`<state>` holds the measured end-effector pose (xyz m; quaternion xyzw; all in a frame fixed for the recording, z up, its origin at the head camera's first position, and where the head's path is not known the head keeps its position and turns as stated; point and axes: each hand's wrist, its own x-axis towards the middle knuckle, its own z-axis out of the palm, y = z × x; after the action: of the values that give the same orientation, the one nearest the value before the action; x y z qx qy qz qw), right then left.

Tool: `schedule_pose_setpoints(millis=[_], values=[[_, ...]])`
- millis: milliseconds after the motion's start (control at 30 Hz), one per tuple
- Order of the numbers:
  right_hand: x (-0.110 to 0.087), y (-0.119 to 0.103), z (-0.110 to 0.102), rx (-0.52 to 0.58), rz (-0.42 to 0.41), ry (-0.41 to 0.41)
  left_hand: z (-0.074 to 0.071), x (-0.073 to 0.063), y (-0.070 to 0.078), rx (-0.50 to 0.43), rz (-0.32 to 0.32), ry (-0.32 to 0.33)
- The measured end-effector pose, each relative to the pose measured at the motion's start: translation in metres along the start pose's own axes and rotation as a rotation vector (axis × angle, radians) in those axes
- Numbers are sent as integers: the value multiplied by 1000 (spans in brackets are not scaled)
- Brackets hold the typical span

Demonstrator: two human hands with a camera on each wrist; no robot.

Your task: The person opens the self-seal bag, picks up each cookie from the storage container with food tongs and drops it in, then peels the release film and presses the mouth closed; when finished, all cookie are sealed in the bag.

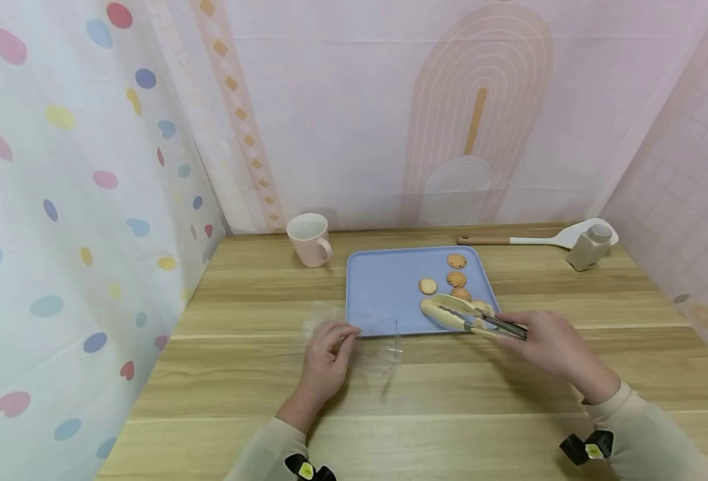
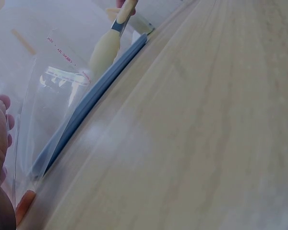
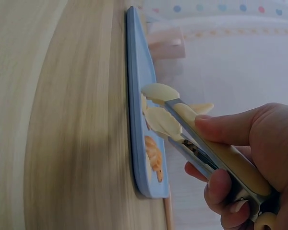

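Note:
My left hand (image 1: 325, 361) pinches a clear plastic bag (image 1: 378, 355) at the front left of a blue tray (image 1: 381, 284). In the left wrist view the bag (image 2: 55, 105) stands upright beside the tray's edge, with red print along its top. My right hand (image 1: 549, 344) grips cream-tipped metal tongs (image 1: 444, 315) over the tray's front right part. Several cookies lie on the tray's right half, among them a pale round cookie (image 1: 428, 286) and a swirled cookie (image 1: 456, 279). Whether a cookie sits between the tong tips I cannot tell.
A pink mug (image 1: 308, 240) stands at the back left of the wooden table (image 1: 450, 414). At the back right lies a white spatula (image 1: 528, 241) with a wooden handle, and a small jar (image 1: 590, 248) stands in front of its blade. Patterned curtains hang behind and at the sides.

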<state>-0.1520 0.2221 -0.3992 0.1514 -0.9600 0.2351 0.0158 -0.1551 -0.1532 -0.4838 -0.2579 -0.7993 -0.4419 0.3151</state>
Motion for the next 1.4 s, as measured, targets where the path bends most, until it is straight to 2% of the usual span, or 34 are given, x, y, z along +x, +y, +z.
schedule_pose_setpoints(millis=[400,800,1400], values=[[-4,-5,5,-53,25,42,-1,0,3,-9,10,2],[-2,-6,5,-61,69,20,-1,-1,1,4,-2,-3],[3,-13,15,-74,30,54,0,0,2,28,21,-10]])
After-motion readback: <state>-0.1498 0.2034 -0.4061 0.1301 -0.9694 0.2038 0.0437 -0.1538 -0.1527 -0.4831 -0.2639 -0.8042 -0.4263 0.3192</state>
